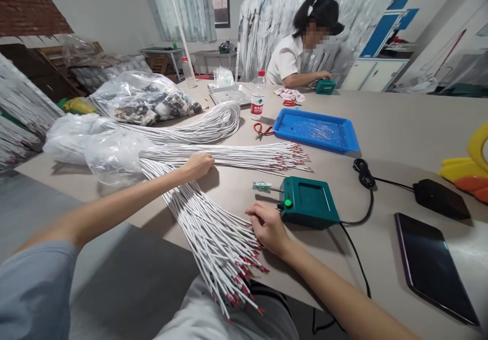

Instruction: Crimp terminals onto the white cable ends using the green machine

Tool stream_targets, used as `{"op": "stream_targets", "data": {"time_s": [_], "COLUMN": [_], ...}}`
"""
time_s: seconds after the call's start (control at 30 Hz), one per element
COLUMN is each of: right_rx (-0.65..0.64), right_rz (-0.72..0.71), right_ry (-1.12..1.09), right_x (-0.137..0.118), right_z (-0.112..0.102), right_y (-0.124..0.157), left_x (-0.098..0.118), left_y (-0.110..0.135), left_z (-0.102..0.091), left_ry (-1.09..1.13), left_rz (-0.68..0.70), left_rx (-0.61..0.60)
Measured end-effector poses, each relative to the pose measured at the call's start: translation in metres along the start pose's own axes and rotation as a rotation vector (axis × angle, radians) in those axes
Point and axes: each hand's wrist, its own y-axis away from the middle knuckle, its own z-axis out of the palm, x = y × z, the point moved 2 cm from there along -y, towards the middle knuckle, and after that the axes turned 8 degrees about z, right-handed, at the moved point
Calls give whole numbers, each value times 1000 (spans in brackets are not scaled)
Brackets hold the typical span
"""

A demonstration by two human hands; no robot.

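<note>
My left hand (200, 165) is closed, knuckles up, at the edge of the upper bundle of white cables (236, 153); what lies inside its fingers is hidden. My right hand (269, 225) has bent fingers by the red-tipped ends of a nearer bundle of white cables (213, 233), which fans over the table edge and my lap. One cable runs in under those fingers. Just beyond the right hand stands a green box-shaped machine (310, 202) with a green button and a metal rod. A pale clip (262, 187) sits on the rod, apart from both hands.
A blue tray (316, 130) with small scraps, red-handled pliers (263, 130) and a bottle (258, 96) stand farther back. On the right lie a phone (436, 266), a black adapter (440, 198) and cords. Plastic bags (114, 157) wrap the cables. A co-worker (285, 63) sits opposite.
</note>
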Motion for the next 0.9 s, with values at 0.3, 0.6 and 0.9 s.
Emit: {"op": "stream_targets", "data": {"time_s": [0.3,0.6,0.9], "right_rx": [0,-46,-24], "right_rz": [-26,4,9], "right_ry": [-20,11,-10], "right_x": [2,1,0], "right_z": [0,1,0], "right_y": [-1,1,-1], "left_x": [5,1,122], "left_y": [5,33,54], "left_z": [12,-46,-57], "left_ry": [-44,221,732], "left_rz": [-84,-129,486], "left_rx": [-16,154,24]}}
